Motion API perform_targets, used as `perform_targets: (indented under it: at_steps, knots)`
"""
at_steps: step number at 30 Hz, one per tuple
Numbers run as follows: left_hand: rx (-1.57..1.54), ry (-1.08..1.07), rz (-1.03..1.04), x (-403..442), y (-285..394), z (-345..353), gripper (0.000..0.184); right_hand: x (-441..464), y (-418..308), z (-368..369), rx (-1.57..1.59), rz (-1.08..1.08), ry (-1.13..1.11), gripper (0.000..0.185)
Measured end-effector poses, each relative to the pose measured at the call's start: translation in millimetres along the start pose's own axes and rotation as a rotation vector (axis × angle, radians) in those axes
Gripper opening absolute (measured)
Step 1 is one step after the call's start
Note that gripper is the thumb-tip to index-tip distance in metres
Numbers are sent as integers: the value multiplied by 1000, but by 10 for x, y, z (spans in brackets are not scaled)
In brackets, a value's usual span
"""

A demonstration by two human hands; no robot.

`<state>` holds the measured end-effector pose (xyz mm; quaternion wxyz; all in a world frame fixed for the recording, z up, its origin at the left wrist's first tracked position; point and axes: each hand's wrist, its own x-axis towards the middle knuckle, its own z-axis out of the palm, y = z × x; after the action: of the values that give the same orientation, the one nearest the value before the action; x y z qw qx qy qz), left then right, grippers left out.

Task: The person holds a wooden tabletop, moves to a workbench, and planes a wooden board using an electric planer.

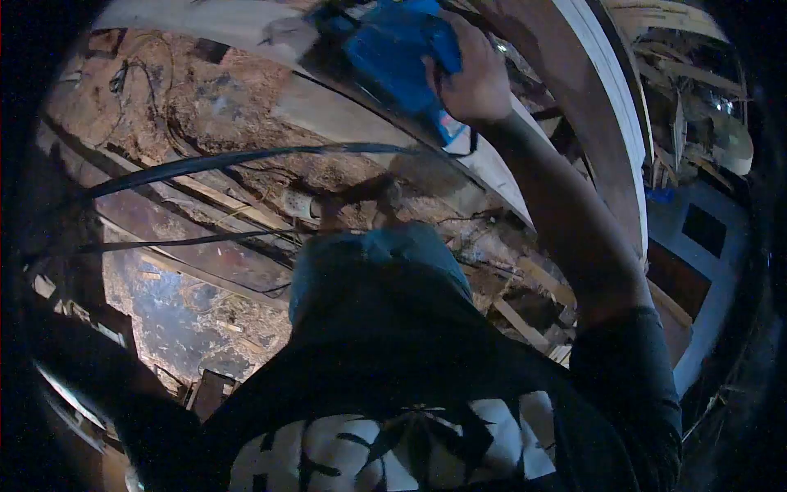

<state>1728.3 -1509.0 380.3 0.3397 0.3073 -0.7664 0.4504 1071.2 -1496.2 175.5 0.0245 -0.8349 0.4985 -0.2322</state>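
Observation:
My right hand (475,78) is closed around the handle of a blue power tool that looks like an electric hand planer (398,61). The planer rests against a long pale wooden board (361,111) at the top, its edges somewhat blurred. A black cord (246,157) runs from near the tool to the dark left edge, and a second stretch of cord (188,243) lies lower down. My left arm (131,385) reaches into deep shadow at the left, where its fingers cannot be made out.
Wood shavings (229,98) cover the ground around my feet. A curved board (611,98) stands on the right, with scrap wood (680,82) piled beyond it. Offcuts (525,324) lie near my legs. A small whitish cylinder (299,203) sits beside one foot.

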Motion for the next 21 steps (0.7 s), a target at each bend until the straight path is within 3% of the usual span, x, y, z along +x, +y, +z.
perform_targets:
  at_steps: [3,9,10,16,19,21]
  knots:
    - [-55,-200,-148,-343,-179,-121,39,-56,68,-3,-76,213,-289,87]
    - [-15,-548,-336,-828,-551,-152,30,-118,92,-15,35,-17,-133,70]
    - [-2,-580,-343,-846,-583,-187,29,-44,-24,-191,6,114,-302,74]
    - [1,-681,-370,-944,-667,-211,20,-243,427,475,-339,-153,88,87]
    - [-8,-714,-372,-969,-738,-266,16,-82,-27,-158,20,118,-184,85]
    - [-18,-735,-373,-1001,-772,-279,14,-104,-33,-149,10,147,-213,85]
